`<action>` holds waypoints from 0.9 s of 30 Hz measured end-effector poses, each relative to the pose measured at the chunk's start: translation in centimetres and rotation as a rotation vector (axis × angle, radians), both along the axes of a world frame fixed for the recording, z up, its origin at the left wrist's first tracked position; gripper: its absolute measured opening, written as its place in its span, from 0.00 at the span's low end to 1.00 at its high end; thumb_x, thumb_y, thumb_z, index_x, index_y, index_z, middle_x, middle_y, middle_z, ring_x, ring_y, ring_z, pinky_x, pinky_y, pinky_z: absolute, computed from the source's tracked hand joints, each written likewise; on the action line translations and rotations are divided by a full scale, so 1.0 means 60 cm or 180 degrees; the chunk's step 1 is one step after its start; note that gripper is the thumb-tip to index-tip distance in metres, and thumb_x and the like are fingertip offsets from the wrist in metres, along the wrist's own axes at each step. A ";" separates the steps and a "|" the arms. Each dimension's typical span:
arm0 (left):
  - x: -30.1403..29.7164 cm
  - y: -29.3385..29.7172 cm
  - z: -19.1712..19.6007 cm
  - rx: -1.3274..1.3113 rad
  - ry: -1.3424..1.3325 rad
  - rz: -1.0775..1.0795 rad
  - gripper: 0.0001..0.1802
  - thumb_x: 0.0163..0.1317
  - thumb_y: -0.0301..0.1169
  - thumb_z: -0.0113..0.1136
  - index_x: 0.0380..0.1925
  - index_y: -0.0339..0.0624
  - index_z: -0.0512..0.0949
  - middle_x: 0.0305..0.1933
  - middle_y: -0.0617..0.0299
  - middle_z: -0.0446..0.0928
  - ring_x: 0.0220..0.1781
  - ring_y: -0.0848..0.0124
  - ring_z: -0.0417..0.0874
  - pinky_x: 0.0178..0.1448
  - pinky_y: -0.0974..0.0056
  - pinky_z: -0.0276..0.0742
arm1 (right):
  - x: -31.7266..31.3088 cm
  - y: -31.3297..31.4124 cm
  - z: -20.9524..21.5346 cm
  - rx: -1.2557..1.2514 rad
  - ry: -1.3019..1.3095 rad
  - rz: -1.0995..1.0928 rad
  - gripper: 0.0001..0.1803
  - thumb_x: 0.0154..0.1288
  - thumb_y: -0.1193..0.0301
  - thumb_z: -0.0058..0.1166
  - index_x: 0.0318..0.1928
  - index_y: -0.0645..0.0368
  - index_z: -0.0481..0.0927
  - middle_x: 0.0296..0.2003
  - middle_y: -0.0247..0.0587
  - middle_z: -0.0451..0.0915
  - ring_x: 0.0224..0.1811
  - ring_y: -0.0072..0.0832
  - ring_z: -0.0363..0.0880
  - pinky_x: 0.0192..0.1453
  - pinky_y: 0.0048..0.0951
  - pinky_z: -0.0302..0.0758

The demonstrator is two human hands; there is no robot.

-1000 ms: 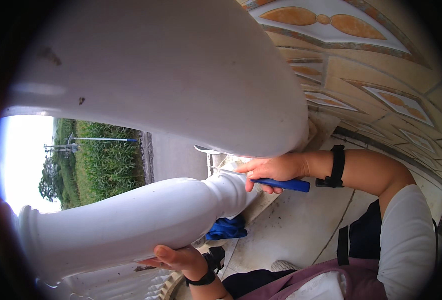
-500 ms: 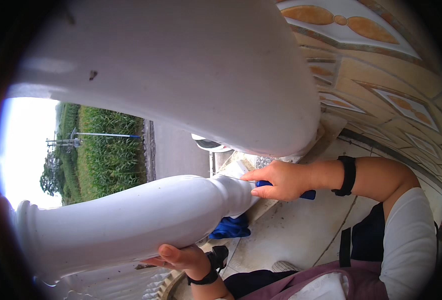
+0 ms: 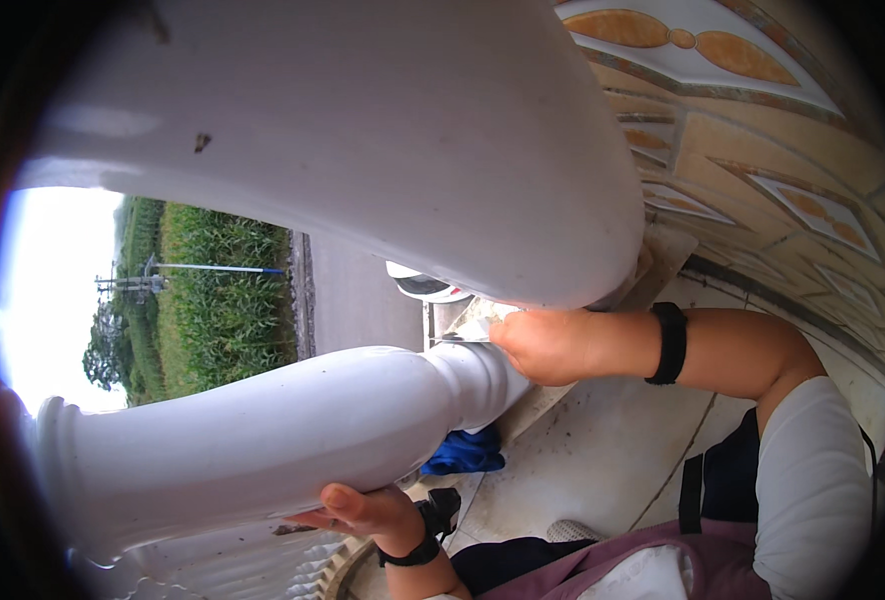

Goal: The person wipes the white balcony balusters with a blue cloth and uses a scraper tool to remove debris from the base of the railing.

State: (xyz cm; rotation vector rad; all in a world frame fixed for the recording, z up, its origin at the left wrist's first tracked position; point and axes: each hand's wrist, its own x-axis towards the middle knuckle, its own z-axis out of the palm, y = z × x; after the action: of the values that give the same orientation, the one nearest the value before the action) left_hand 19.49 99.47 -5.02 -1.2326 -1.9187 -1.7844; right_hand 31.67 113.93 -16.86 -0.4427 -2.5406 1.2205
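A glossy white baluster [image 3: 263,425] crosses the view from the left to its ringed neck [image 3: 473,380] near the middle. My right hand [image 3: 548,345] is closed in a fist beside that neck. It holds a blue-handled tool; only a thin dark blade [image 3: 448,341] seems to show past the knuckles, and the handle is hidden inside the fist. My left hand [image 3: 368,515] rests against the baluster's lower side, thumb and fingers stretched out. Part of its fingers is hidden by the baluster.
A second large white baluster [image 3: 383,130] fills the top. Blue cloth [image 3: 463,452] lies below the neck on the tiled floor [image 3: 603,460]. A patterned tile wall [image 3: 763,170] stands at the right. Beyond the balusters are a road [image 3: 358,300], a white vehicle [image 3: 423,283] and green crops [image 3: 228,290].
My right hand has turned from a pointing grip, with the blue handle visible, to a fist that hides it, and shifted slightly left and up. My left hand stays against the baluster.
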 end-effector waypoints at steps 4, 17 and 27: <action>0.000 0.002 0.003 0.0089 0.0069 -0.0034 0.44 0.56 0.54 0.50 0.65 0.47 0.45 0.64 0.48 0.54 0.59 0.54 0.67 0.56 0.49 0.71 | -0.004 -0.013 0.031 -0.0148 0.0469 -0.0084 0.06 0.56 0.75 0.45 0.32 0.63 0.73 0.29 0.51 0.77 0.30 0.46 0.77 0.36 0.41 0.73; 0.002 0.005 0.002 -0.0009 0.0079 0.0023 0.45 0.55 0.55 0.52 0.64 0.45 0.44 0.63 0.46 0.54 0.56 0.53 0.69 0.53 0.49 0.73 | -0.065 0.017 0.029 0.0679 -0.0706 0.0268 0.06 0.52 0.76 0.46 0.29 0.64 0.75 0.24 0.51 0.78 0.28 0.44 0.79 0.34 0.40 0.74; -0.009 0.007 -0.002 0.0256 0.0066 -0.0272 0.41 0.56 0.49 0.54 0.63 0.41 0.49 0.60 0.47 0.59 0.55 0.56 0.70 0.54 0.52 0.72 | -0.043 0.007 0.022 0.0142 -0.0986 0.0000 0.11 0.59 0.75 0.38 0.37 0.66 0.74 0.32 0.57 0.78 0.36 0.48 0.79 0.41 0.42 0.74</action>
State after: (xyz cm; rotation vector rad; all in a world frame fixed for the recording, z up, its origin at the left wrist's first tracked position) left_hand 18.98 99.89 -5.13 -1.3183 -1.7898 -1.8638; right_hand 29.09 114.36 -15.56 -0.6676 -2.8169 1.1708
